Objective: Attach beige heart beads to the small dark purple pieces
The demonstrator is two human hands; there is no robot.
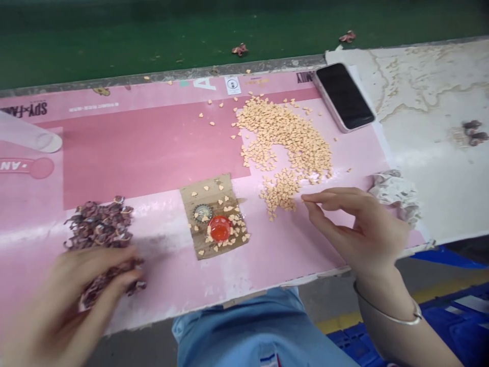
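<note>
A pink printed board lies across the bench, with a square of brown cardboard near its middle as reference point. Left of the cardboard, at the board's near edge, lies a heap of dried reddish-purple husks. The left hand is clenched on a clump of them, fingers curled, the image motion-blurred. Right of the cardboard, the right hand is released and appears empty, its fingertips just beside a small heap of pale heart-shaped pieces. A larger heap of pieces lies farther right and beyond. A metal bottle cap and a red cap rest on the cardboard. Husks and pieces appear deliberately segregated, each within one hand's reach.
</note>
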